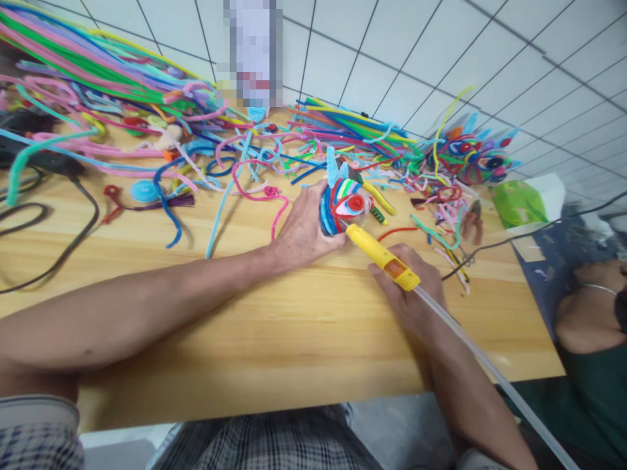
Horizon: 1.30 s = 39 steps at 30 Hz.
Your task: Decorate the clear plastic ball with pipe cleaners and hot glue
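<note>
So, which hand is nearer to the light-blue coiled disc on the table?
Left. The left hand, around the pipe-cleaner figure, is right of the coiled disc; the right hand, holding the yellow glue gun, is farther right and lower in view.

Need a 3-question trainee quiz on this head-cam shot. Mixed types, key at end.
1. Which hand holds the multicoloured fuzzy-wire figure with a round red eye?
A) right
B) left
C) both

2. True or false: a long translucent rod sticks out of the rear of the yellow plastic glue gun.

3. Fill in: the shiny green-and-white packet is at the ____ end of the light wooden table.

Key:
1. B, the person's bare left hand.
2. True; the bare right hand grips the gun.
3. right
</note>
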Available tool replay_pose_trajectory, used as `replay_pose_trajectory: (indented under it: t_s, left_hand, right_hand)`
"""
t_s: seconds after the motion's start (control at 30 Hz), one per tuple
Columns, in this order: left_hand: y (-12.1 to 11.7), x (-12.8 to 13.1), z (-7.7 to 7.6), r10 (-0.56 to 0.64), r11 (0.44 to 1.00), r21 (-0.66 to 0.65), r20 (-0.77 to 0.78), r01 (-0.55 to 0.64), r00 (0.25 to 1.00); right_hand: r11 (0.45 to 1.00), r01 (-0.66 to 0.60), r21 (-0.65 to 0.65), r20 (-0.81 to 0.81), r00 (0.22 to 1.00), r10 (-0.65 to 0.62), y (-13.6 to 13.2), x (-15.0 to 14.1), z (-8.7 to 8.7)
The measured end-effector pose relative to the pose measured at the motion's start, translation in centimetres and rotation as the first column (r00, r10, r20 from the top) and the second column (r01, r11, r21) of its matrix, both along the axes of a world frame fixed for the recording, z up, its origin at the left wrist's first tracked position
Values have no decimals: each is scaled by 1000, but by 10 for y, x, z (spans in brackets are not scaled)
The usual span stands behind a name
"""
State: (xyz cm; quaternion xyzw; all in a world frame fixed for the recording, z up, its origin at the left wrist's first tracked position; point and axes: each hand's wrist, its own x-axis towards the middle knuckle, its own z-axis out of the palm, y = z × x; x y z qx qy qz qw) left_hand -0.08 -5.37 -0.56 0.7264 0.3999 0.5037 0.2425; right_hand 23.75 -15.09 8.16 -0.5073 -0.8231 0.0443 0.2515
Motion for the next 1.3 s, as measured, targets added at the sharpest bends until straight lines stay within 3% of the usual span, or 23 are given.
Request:
replay_pose_trajectory:
  t_s: [1.3]
  left_hand:
    - [-2,0,8,3,998,-61,6,-2,1000]
  right_hand:
    - [997,63,-35,-15,998,-64,-3,3,2]
